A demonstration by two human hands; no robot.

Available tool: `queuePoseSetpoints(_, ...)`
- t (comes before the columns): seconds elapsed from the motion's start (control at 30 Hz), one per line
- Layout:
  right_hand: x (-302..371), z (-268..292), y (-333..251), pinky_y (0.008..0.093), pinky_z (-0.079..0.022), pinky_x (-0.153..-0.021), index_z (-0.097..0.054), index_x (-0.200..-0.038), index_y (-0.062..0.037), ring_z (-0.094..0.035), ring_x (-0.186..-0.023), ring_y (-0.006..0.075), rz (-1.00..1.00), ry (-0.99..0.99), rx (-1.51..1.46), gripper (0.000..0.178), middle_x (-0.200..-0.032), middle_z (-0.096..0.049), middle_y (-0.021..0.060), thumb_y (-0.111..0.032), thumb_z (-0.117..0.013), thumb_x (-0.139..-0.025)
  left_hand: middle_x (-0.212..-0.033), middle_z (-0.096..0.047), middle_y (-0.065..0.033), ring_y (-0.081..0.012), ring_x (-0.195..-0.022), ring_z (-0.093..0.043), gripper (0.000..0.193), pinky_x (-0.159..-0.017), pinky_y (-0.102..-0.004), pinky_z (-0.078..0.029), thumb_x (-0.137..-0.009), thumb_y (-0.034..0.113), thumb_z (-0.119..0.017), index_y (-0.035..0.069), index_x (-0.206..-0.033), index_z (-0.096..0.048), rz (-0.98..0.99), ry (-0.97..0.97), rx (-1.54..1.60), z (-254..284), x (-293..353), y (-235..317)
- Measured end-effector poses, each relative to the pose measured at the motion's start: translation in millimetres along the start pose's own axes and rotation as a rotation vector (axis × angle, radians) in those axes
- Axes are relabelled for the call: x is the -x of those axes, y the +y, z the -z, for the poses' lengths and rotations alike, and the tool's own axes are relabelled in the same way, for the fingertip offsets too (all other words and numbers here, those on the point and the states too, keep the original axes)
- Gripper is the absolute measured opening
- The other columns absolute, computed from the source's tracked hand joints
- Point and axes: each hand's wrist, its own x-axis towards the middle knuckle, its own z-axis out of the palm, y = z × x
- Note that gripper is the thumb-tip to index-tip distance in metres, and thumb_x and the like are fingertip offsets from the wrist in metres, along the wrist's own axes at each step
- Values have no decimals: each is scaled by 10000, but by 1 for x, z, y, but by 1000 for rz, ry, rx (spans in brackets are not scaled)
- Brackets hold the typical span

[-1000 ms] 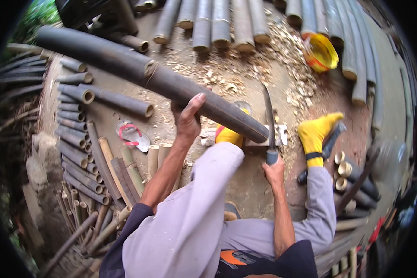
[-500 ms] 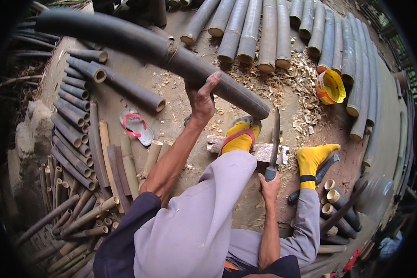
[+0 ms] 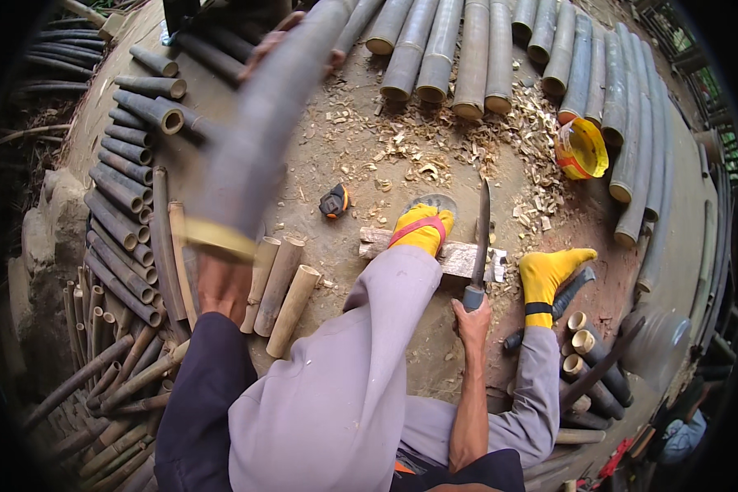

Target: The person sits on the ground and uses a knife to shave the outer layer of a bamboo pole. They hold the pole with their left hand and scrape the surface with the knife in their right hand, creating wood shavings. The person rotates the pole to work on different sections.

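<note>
A thick dark bamboo pole (image 3: 258, 139), blurred by motion, slants across the upper left with its pale cut end toward me. My left forearm (image 3: 223, 287) reaches under that end, and the pole hides the hand beyond it. Blurred fingers (image 3: 269, 47) show beside the pole higher up; whose they are is unclear. My right hand (image 3: 472, 320) is closed around the dark handle of a long knife (image 3: 484, 225), its blade upright. Near the knife, a short wood block (image 3: 467, 258) lies by my foot in a yellow sock (image 3: 422, 234) and red-strapped sandal.
Long bamboo poles (image 3: 439, 61) lie in a row at the far side, with pale shavings (image 3: 541, 156) before them. A yellow bucket (image 3: 582, 149) lies tipped there. Cut bamboo lengths (image 3: 123, 221) are stacked at left. A tape measure (image 3: 334, 202) sits on the ground.
The bamboo pole has swung to the left, its near end leaving the place beside my foot. My left arm moved left with it, uncovering the tape measure. The knife hand stays nearly in place.
</note>
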Motion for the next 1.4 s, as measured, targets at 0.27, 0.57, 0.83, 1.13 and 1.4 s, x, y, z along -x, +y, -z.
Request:
queuePoseSetpoints(0.27,1,7,-10,330,-450,-472,-528,-985,-23,-565,-520,183,-116,-18,-66,366,-660,-575,85,-162,-755,-733,-972,-599,-43,-154,-811,-488,339,-666,-312,-402,-761,175,-710,42,-1051,-594,-9,205,-82,29,5,86)
queuePoseSetpoints(0.57,5,1,-19,313,-428,-418,-498,-992,-40,-537,-466,157,-98,-31,-64,372,-643,-555,66,-185,-750,-759,-910,-618,-20,-169,-810,-611,398,-856,-335,-489,-670,90,-773,17,-1018,-594,-644,613,-384,16,-23,34)
queuePoseSetpoints(0.83,16,-5,-22,309,-430,-436,-484,-985,-14,-541,-474,158,-121,5,-267,357,-643,-551,72,-158,-730,-771,-790,-616,-118,-227,-662,-636,453,-628,-331,-545,-756,360,-695,-4,-990,-558,-597,406,-104,-88,-15,94)
queuePoseSetpoints(1.13,22,22,-58,289,-428,-479,-498,-1109,19,-499,-514,110,-52,288,-340,423,-640,-538,37,-118,-728,-781,-1018,-536,-176,-327,-969,-570,628,-922,-471,-455,-813,369,-593,-4,-1267,-372,-62,25,-19,-122,37,22)
queuePoseSetpoints(1.4,24,31,-45,394,-518,-631,-473,-1052,-2,-668,-743,326,65,180,-60,405,-818,-644,189,-169,-716,-774,-1052,-498,-135,-299,-1033,-509,548,-989,-484,-384,-798,292,-600,20,-1225,-391,77,182,159,-134,75,-18)
